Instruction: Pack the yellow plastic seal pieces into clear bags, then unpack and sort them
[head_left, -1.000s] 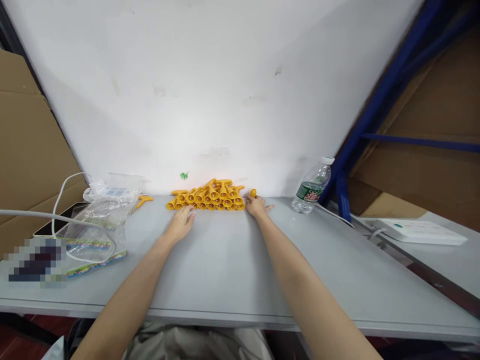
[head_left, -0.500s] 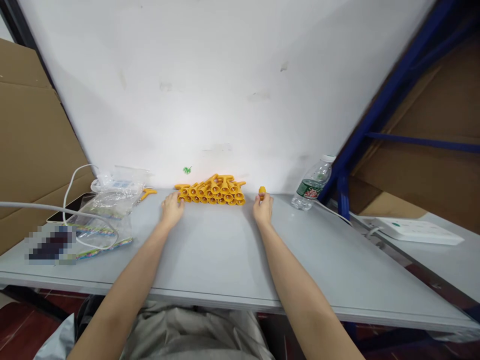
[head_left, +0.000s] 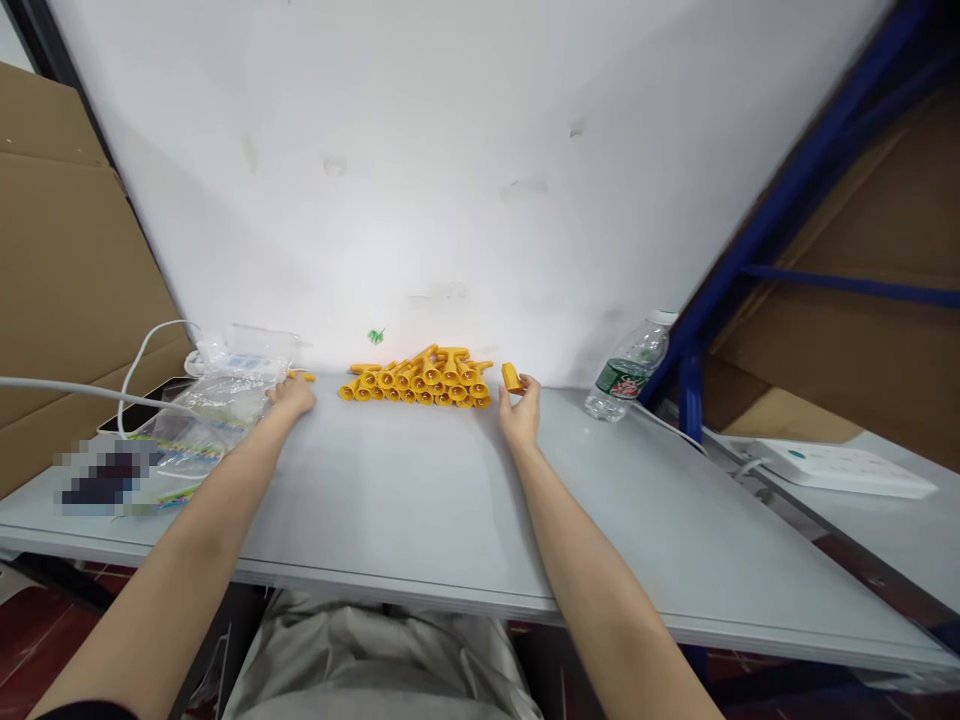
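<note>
My left hand (head_left: 292,397) is at the left, its fingers closed around a yellow T-shaped handle (head_left: 310,377) beside the plastic bags; the fingers cover most of that piece. In my right hand (head_left: 523,408), between thumb and fingers, is a yellow flared piece (head_left: 511,378), raised near the wall and tilted. Between my hands lies a stacked pile of yellow T-handled pieces (head_left: 420,382), their flared open ends facing me and something shiny inside them.
Clear plastic bags (head_left: 225,395), a white cable (head_left: 124,390) and a dark flat device (head_left: 139,408) lie at the left. A tilted water bottle (head_left: 631,368) leans at the right. Farther right sits a white power strip (head_left: 847,468). A white wall (head_left: 450,200) rises behind the table (head_left: 405,490).
My left hand has left the pile's left end and moved left to the yellow handle by the bags. The piece in my right hand has turned and tilted. The pile's left end now shows.
</note>
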